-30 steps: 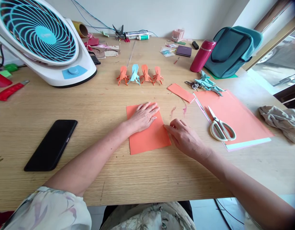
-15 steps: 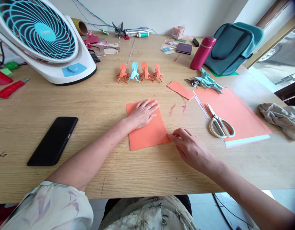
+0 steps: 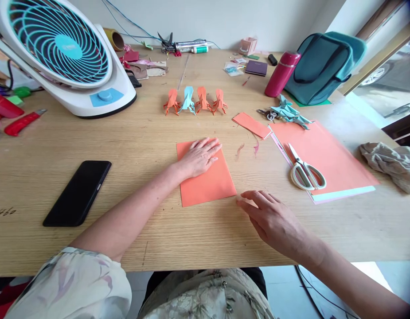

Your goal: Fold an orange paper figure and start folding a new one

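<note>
An orange sheet of paper (image 3: pixel 209 188) lies flat on the wooden table in front of me. My left hand (image 3: pixel 201 158) rests on its upper part, palm down with the fingers stretched out. Just off the sheet's lower right corner is my right hand (image 3: pixel 263 212), its thumb and fingers slightly apart and nothing seen between them. Beyond the sheet stands a row of folded paper figures (image 3: pixel 202 100), several orange and one light blue. A narrow folded orange paper piece (image 3: pixel 251 125) lies to their right.
White-handled scissors (image 3: pixel 306 175) lie on large orange sheets (image 3: pixel 334 155) at the right, near blue folded paper pieces (image 3: pixel 289 113). A black phone (image 3: pixel 76 193) is on the left, with a fan (image 3: pixel 105 95) behind it. A pink bottle (image 3: pixel 282 74) and teal bag (image 3: pixel 324 68) stand back right.
My right hand has come away from the sheet's lower right corner, moving down and slightly right, and its fingers have parted. My left hand stays on the sheet. The view has shifted slightly.
</note>
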Demonstrator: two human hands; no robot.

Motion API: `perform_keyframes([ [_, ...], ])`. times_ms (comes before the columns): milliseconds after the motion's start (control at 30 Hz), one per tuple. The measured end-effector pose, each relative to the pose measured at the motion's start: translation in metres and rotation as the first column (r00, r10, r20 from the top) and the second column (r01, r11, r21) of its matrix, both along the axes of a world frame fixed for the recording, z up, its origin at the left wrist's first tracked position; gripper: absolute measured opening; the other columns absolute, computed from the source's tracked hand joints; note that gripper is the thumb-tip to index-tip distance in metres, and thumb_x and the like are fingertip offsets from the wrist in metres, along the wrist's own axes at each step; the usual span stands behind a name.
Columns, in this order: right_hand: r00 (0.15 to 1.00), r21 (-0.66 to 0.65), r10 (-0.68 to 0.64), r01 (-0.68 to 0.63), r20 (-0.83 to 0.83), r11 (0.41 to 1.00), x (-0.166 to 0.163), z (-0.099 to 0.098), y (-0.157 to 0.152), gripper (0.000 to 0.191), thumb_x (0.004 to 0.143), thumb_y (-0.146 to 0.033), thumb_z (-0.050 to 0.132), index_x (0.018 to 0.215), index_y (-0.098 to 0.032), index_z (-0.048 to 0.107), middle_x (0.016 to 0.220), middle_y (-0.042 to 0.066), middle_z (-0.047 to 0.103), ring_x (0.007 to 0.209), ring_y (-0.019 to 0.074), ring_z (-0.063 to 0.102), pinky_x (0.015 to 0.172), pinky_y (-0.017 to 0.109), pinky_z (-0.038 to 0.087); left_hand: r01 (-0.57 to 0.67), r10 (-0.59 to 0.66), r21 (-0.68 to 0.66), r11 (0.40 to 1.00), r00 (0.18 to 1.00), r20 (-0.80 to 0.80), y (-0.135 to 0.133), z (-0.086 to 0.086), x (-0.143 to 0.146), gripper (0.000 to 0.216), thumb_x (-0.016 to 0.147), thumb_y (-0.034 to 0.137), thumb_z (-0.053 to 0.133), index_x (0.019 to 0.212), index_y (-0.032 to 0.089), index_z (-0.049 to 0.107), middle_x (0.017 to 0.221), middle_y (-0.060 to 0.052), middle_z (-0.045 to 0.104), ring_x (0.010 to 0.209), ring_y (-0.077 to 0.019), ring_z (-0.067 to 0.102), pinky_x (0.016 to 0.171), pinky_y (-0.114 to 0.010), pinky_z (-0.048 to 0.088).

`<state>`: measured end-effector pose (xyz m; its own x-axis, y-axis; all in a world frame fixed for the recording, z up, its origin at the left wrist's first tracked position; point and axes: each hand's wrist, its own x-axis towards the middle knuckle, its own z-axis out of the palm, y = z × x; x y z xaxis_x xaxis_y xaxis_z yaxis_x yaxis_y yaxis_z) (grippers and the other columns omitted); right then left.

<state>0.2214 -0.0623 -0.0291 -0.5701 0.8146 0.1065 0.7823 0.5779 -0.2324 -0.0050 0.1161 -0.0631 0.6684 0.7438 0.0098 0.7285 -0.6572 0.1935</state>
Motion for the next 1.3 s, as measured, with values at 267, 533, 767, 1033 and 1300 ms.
perform_keyframes([
  [267, 0.961, -0.069, -0.239, 0.232, -0.137, 0.97, -0.009, -0.009, 0.03, 0.025, 0.097, -0.019, 0.045, 0.117, -0.018, 0.059, 0.103, 0.011, 0.063, 0.089, 0.0231, 0.064, 0.078, 0.036, 0.052, -0.078, 0.063, 0.068, 0.995, 0.977, 0.202, -0.001, 0.004, -0.008, 0.049, 0.102, 0.032, 0.035, 0.149, 0.019, 0.041, 0.158, -0.008, 0.04, 0.149, -0.0251, 0.029, 0.12, -0.048, 0.021],
  [533, 0.891, -0.21, -0.449, 0.429, -0.059, 0.879, -0.038, -0.001, 0.144, 0.033, 0.093, -0.028, 0.053, 0.121, -0.015, 0.062, 0.114, 0.014, 0.068, 0.1, 0.024, 0.067, 0.083, 0.031, 0.048, -0.18, 0.133, 0.147, 0.973, 0.95, 0.282, -0.047, -0.003, -0.032, 0.049, 0.098, 0.034, 0.047, 0.143, 0.014, 0.047, 0.148, -0.014, 0.051, 0.14, -0.0265, 0.042, 0.118, -0.046, 0.031],
  [767, 0.884, -0.214, -0.468, 0.46, 0.017, 0.862, -0.078, 0.007, 0.226, 0.041, 0.084, -0.041, 0.066, 0.112, -0.011, 0.067, 0.121, 0.019, 0.065, 0.11, 0.0288, 0.062, 0.088, 0.033, 0.046, -0.094, 0.07, 0.119, 0.988, 0.979, 0.192, -0.064, -0.007, -0.028, 0.045, 0.097, 0.039, 0.05, 0.136, 0.018, 0.055, 0.148, -0.015, 0.05, 0.14, -0.0319, 0.041, 0.115, -0.052, 0.033],
  [1033, 0.881, -0.303, -0.471, 0.458, 0.033, 0.836, -0.081, 0.012, 0.232, 0.04, 0.069, -0.04, 0.081, 0.098, -0.017, 0.069, 0.1, 0.01, 0.069, 0.101, 0.0274, 0.06, 0.079, 0.031, 0.045, -0.103, 0.074, 0.123, 0.987, 0.972, 0.223, -0.065, -0.005, -0.029, 0.046, 0.095, 0.037, 0.052, 0.135, 0.014, 0.053, 0.147, -0.018, 0.049, 0.141, -0.0331, 0.04, 0.116, -0.051, 0.032],
  [1300, 0.833, -0.546, -0.532, 0.377, -0.154, 0.748, -0.048, 0.021, 0.219, 0.027, 0.066, -0.039, 0.082, 0.066, -0.02, 0.063, 0.061, -0.001, 0.056, 0.063, 0.0165, 0.053, 0.055, 0.027, 0.036, -0.138, 0.103, 0.12, 0.983, 0.959, 0.265, -0.068, -0.008, -0.028, 0.057, 0.094, 0.037, 0.054, 0.145, 0.013, 0.042, 0.154, -0.02, 0.039, 0.148, -0.0355, 0.029, 0.119, -0.053, 0.028],
])
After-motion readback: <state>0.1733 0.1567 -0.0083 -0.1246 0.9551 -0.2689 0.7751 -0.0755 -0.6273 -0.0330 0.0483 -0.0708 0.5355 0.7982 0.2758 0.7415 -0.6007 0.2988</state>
